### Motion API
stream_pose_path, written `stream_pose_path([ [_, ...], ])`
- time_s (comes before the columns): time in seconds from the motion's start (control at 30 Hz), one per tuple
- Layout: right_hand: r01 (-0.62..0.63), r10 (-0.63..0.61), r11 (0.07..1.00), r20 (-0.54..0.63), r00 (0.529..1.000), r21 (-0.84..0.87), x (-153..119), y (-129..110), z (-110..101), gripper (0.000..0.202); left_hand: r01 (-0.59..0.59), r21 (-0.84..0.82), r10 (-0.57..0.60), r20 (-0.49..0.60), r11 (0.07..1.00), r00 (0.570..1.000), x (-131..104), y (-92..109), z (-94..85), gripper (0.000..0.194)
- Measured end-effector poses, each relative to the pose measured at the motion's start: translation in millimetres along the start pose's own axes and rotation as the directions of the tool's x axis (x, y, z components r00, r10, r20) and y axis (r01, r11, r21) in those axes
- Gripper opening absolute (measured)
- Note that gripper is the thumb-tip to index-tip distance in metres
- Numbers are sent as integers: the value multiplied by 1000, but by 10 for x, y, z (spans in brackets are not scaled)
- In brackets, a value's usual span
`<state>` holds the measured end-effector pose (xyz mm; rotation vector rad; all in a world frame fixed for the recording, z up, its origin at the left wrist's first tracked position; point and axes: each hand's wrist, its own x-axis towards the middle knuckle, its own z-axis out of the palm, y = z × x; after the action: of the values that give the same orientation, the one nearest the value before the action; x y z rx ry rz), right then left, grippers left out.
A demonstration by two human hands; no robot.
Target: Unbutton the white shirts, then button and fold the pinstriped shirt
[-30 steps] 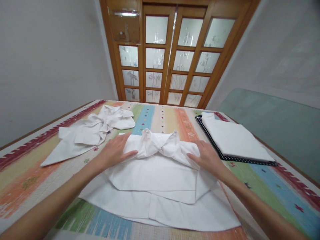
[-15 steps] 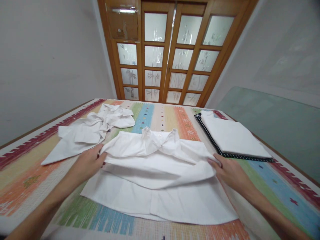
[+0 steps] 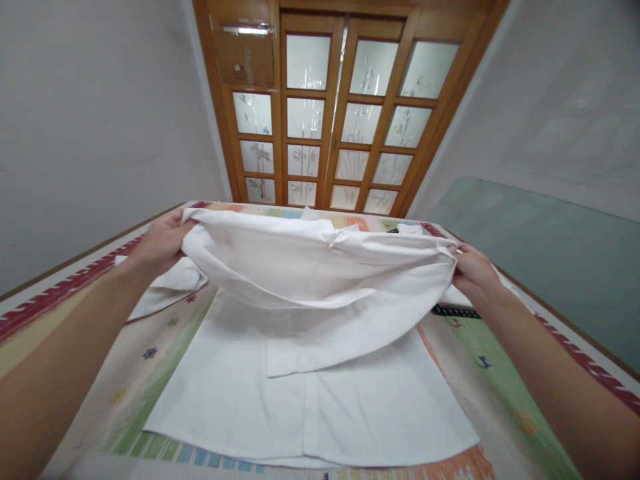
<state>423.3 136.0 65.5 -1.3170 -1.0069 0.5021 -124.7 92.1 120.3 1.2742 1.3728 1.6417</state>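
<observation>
Up off the table the upper part of a white shirt (image 3: 320,337) is held, one side gripped in the left hand (image 3: 163,243) and the other pinched in the right hand (image 3: 474,268), with a loose, sagging fold slung between them, while the lower part is spread over the near middle of the striped tablecloth (image 3: 150,360). Over on the left, a second white garment (image 3: 173,290) is partly hidden by the left hand and the raised cloth; on the right, a black patterned cloth (image 3: 457,312) is glimpsed beneath white fabric (image 3: 453,299), partly screened by the right hand.
</observation>
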Motion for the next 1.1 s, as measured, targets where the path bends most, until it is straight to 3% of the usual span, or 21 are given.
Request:
stream_pose_path([
  [0.03, 9, -11, 996, -21, 1000, -88, 58, -1, 17, 7, -65, 242, 53, 54, 968, 997, 92, -26, -67, 8],
  [0.07, 73, -78, 973, -15, 997, -218, 103, 0, 26, 3, -142, 468, 95, 123, 872, 988, 176, -62, -139, 9],
  [0.13, 250, -228, 824, 105, 968, -509, 153, 14, 39, 5, -254, 733, 119, 232, 631, 965, 305, -166, -263, 11],
  [0.2, 383, -288, 600, 258, 922, -703, 142, 39, 82, 10, -320, 835, 49, 335, 447, 941, 370, -301, -320, 12],
  [0.3, 513, -361, 353, 392, 846, -782, 27, 52, 266, 21, -390, 877, -11, 409, 281, 912, 361, -496, -225, 18],
  [0.33, 565, -391, 318, 437, 810, -762, -32, 41, 364, 25, -419, 872, 18, 429, 254, 903, 337, -546, -145, 22],
  [0.4, 690, -423, 343, 551, 719, -638, -169, -5, 611, 26, -510, 823, 110, 499, 252, 860, 272, -616, 84, 27],
  [0.53, 826, -383, 518, 804, 454, -220, -474, -126, 1229, 29, -746, 560, 291, 692, 361, 661, 113, -665, 740, 27],
  [0.6, 829, -383, 554, 860, 337, -78, -595, -153, 1530, 31, -787, 446, 325, 736, 425, 593, 43, -691, 1099, 26],
  [0.63, 828, -377, 558, 874, 307, -50, -639, -153, 1660, 32, -791, 401, 329, 750, 462, 573, 14, -717, 1266, 27],
  [0.67, 827, -352, 560, 886, 302, -59, -669, -144, 1770, 34, -776, 371, 325, 752, 509, 573, -11, -754, 1417, 28],
  [0.73, 820, -252, 555, 911, 326, -140, -699, -103, 1913, 40, -692, 353, 293, 717, 630, 633, -56, -872, 1653, 36],
  [0.8, 813, -128, 533, 928, 351, -234, -707, -41, 1954, 42, -597, 361, 242, 674, 716, 698, -106, -1043, 1791, 44],
  [0.87, 824, -39, 490, 937, 347, -285, -724, 33, 1920, 38, -537, 382, 206, 638, 752, 742, -171, -1241, 1846, 46],
  [0.93, 840, 4, 433, 932, 361, -327, -763, 109, 1858, 29, -547, 375, 223, 635, 748, 740, -243, -1420, 1854, 40],
  [1.0, 836, 8, 394, 911, 412, -382, -816, 175, 1814, 24, -577, 361, 258, 637, 733, 726, -303, -1539, 1847, 33],
  [1.1, 790, -36, 437, 869, 493, -430, -873, 230, 1823, 22, -594, 344, 279, 643, 727, 713, -337, -1595, 1842, 29],
])
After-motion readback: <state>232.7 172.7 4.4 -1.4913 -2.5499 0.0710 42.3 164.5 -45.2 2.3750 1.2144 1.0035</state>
